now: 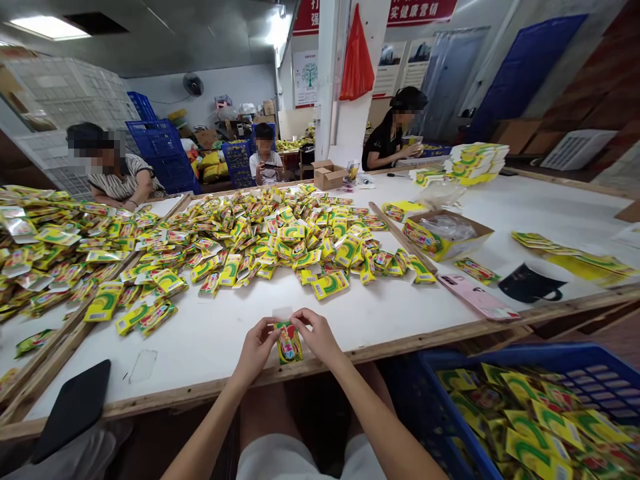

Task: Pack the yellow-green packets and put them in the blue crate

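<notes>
My left hand (257,347) and my right hand (316,335) pinch the top of one small yellow-green packet (289,343) between them, just above the near edge of the white table (210,333). Both hands are closed on it, fingers at its upper corners. A clear flap sticks up from the packet's top. Beyond my hands a big heap of the same packets (280,240) covers the middle of the table.
A blue crate (430,413) with several packets stands low at my right. A pink phone (477,297), a black pouch (527,283) and an open cardboard box (445,233) lie to the right. A dark phone (75,407) lies left. Three people sit at the far side.
</notes>
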Action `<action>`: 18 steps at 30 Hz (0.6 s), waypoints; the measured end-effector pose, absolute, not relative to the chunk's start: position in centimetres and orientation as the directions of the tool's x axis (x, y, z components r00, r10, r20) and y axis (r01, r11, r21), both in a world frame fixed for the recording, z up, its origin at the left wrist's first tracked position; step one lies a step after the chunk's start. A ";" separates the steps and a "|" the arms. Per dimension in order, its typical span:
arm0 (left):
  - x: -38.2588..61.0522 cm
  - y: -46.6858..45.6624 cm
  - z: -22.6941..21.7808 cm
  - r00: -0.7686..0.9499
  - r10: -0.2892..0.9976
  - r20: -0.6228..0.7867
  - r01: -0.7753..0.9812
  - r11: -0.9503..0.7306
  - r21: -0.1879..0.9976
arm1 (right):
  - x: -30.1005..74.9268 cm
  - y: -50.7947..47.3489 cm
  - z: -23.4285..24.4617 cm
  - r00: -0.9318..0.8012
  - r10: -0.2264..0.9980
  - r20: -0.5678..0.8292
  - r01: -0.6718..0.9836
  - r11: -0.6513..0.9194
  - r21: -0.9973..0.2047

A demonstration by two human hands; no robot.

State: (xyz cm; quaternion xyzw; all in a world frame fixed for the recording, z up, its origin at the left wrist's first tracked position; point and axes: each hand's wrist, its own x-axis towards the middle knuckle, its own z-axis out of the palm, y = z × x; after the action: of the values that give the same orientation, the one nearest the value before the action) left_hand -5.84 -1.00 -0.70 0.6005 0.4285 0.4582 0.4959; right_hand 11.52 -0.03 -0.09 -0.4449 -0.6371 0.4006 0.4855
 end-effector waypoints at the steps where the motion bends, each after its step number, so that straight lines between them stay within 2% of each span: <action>1: -5.7 -0.8 -0.7 0.190 0.971 0.143 0.036 -0.152 0.988 | 11.4 0.3 -0.1 -0.108 0.957 0.269 0.179 0.285 -0.942; 5: -5.0 -0.8 -0.7 0.114 0.977 0.180 -0.043 -0.176 0.983 | 11.0 0.7 -0.2 -0.039 0.955 0.293 0.117 0.295 -0.948; 9: -4.7 -1.3 -0.4 0.060 0.983 0.176 0.048 -0.179 0.983 | 10.9 -0.4 0.4 -0.140 0.928 0.346 0.180 0.368 -0.912; 11: -4.7 -1.5 -0.2 0.024 0.985 0.169 0.067 -0.171 0.983 | 10.7 -0.8 0.9 -0.135 0.921 0.367 0.200 0.388 -0.900; 18: -4.3 -1.0 0.4 -0.072 0.985 0.159 0.102 -0.151 0.983 | 10.0 0.1 1.3 -0.041 0.948 0.316 0.267 0.315 -0.911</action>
State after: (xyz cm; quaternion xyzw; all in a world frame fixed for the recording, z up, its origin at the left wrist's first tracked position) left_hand -4.32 -1.03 0.42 0.5405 0.5027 0.5323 0.4145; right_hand 9.99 0.06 1.34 -0.4769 -0.6367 0.3389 0.5023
